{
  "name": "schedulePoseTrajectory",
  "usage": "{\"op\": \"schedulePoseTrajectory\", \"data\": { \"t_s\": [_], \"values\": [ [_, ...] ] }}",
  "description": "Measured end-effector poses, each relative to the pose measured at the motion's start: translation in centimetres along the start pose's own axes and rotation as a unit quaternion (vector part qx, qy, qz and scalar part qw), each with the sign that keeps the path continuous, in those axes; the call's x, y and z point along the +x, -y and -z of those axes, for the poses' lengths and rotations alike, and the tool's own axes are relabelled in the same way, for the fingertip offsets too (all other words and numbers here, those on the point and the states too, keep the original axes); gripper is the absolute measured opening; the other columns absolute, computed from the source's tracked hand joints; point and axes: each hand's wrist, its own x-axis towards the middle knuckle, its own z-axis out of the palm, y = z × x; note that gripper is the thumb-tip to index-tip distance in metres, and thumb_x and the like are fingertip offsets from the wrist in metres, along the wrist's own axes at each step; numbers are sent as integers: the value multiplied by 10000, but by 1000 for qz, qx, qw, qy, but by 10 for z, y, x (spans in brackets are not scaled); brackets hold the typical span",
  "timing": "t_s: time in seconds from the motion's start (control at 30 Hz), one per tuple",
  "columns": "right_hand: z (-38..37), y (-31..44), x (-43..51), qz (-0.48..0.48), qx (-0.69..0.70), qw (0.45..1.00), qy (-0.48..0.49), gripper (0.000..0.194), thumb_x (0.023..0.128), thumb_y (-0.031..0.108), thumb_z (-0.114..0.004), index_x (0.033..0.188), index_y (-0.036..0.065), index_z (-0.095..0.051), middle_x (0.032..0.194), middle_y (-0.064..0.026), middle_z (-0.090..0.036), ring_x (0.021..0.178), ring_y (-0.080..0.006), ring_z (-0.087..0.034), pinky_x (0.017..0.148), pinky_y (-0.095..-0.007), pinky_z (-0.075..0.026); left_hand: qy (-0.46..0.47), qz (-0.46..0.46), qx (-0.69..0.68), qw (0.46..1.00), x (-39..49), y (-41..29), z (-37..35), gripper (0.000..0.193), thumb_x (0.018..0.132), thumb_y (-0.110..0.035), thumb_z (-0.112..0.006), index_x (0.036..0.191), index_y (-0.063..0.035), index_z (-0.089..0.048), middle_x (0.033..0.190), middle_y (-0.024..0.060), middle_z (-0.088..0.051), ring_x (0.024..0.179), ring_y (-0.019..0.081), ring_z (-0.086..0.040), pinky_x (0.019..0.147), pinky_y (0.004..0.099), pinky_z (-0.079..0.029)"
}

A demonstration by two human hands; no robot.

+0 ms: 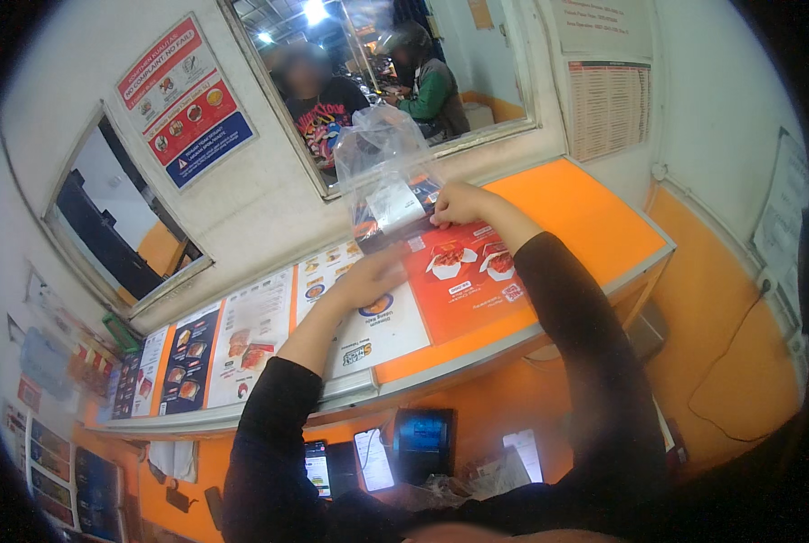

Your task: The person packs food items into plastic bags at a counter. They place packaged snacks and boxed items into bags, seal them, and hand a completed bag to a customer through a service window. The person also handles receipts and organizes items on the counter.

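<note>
A clear plastic bag (384, 153) stands upright on the orange counter (574, 203), below the window opening. Inside it are a dark printed box (370, 227) and a white paper slip (395, 205). At the bag's lower right is my right hand (462, 206), its fingers curled close to the bag; whether they pinch it is unclear. My left hand (374, 275), blurred, hovers over the printed menus in front of the bag, with its fingers apart and nothing in it. Beneath my hands lie a red menu sheet (472, 305) and a white menu sheet (404, 336).
Two people (319, 108) (431, 95) are beyond the window frame (499, 136). On the lower shelf are several lit phones (375, 461), a dark device with a blue top (423, 438) and crumpled clear plastic (506, 475). The counter's metal edge (472, 363) runs between.
</note>
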Motion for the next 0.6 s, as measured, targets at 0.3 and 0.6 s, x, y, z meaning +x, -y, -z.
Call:
{"op": "schedulePoseTrajectory", "data": {
  "t_s": [0.3, 0.6],
  "values": [
    [-1, 7, -2, 31, -39, 999, -19, 220, 854, 196, -674, 818, -15, -724, 739, -101, -712, 639, -151, -668, 576, -287, -531, 58, 123, 86, 987, 6, -31, 10, 630, 883, -423, -578, 1386, -69, -440, 1401, 191, -460, 1298, 335, -434, 1067, 390, -354],
    [-1, -4, 8, -3, -8, 1000, -8, 272, 814, 272, -653, 789, 14, -734, 766, -127, -710, 700, -219, -681, 675, -342, -521, -1, 122, 92, 988, 5, -32, -1, 635, 862, -391, -617, 1379, -65, -445, 1345, 189, -511, 1259, 342, -473, 1036, 396, -389]
  ]
}}
